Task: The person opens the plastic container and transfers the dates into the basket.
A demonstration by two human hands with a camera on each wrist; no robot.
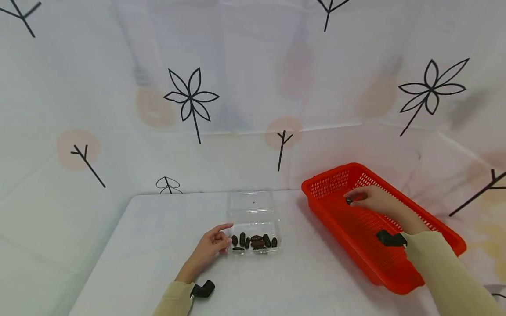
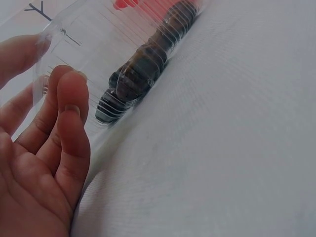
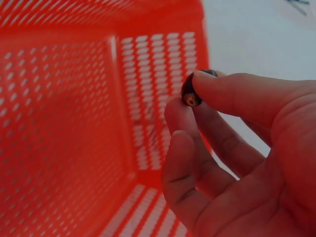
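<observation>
A clear plastic box [image 1: 253, 228] with a raised lid stands on the table, several dark dates [image 1: 257, 243] lying inside it. My left hand [image 1: 209, 245] holds the box by its left side, fingers bent against the thin wall; the left wrist view shows the fingertips [image 2: 71, 91] at the plastic and the dates [image 2: 140, 71] through it. Over the far part of a red basket [image 1: 336, 228], my right hand [image 1: 369, 199] pinches one date [image 3: 192, 94] between thumb and fingers. That date's tan stem end shows in the right wrist view.
The red basket with slotted walls stands at the right of the white table [image 1: 178, 219], angled away from me. A white patterned cloth [image 1: 245, 87] hangs behind the table. Black wrist camera mounts [image 1: 391, 238] sit at both sleeves.
</observation>
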